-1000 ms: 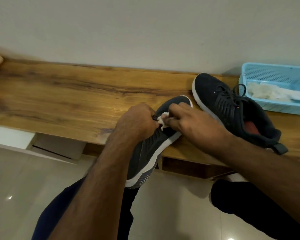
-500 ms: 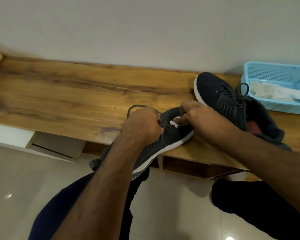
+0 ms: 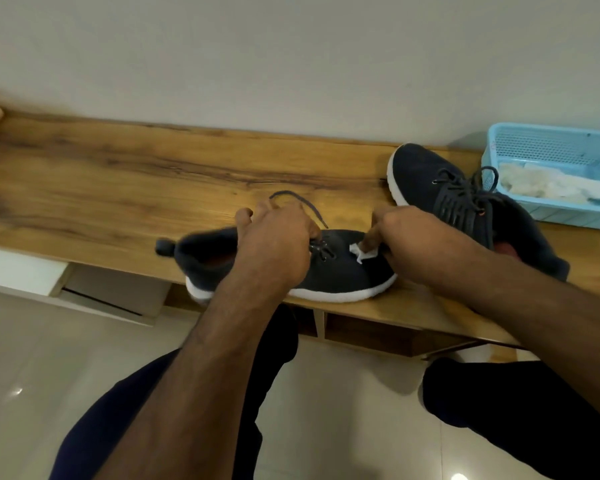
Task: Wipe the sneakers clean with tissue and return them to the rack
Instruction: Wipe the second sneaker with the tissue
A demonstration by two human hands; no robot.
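The near sneaker [image 3: 340, 271] lies at the front edge of the wooden worktop [image 3: 118, 188], in the middle of the frame. Its long axis runs from left to right, almost parallel to that edge: the heel with its pull tab points to the left, the toe to the right. It stands upright on its sole. The upper is dark navy fabric, the sole is white, and a reddish lining shows inside the opening. One dark lace [image 3: 302, 202] makes a loop above the shoe toward the wall.

The left hand [image 3: 278, 247] is over the middle of this sneaker with curled fingers, gripping it at the laces and the opening. The right hand [image 3: 413, 240] pinches a small white tissue [image 3: 362, 252] and presses it on the top of the toe part.

The second sneaker [image 3: 440, 188] stands at the right of the frame, behind the right forearm. Its toe points to the upper left, toward the wall, and its heel to the lower right. It has the same colours.

A light blue basket [image 3: 548, 150] with white tissues inside is at the far right, just beside the second sneaker.
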